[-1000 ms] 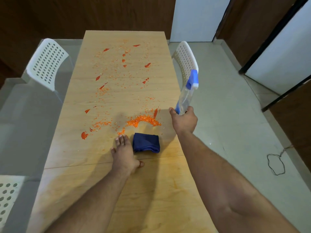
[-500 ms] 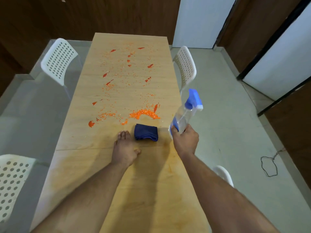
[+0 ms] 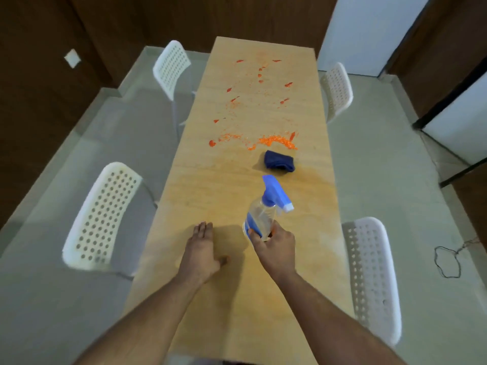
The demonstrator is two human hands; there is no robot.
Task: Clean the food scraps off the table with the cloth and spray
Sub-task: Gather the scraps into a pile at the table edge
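Right hand (image 3: 276, 248) grips spray bottle (image 3: 266, 209); left hand (image 3: 201, 248) flat, fingers straight, on worktop (image 3: 210, 185); folded blue cloth (image 3: 279, 160) beside orange scraps (image 3: 276, 140).

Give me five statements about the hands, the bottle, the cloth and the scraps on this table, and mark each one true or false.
1. The right hand grips the spray bottle. True.
2. The left hand holds the blue cloth. False: it lies flat on the table, fingers straight, holding nothing; the cloth sits farther up the table.
3. The cloth lies folded just on the near side of the orange scraps. True.
4. All the scraps are gathered into one pile. False: many bits are scattered toward the far end.
5. Two white chairs stand around the table. False: four are visible.
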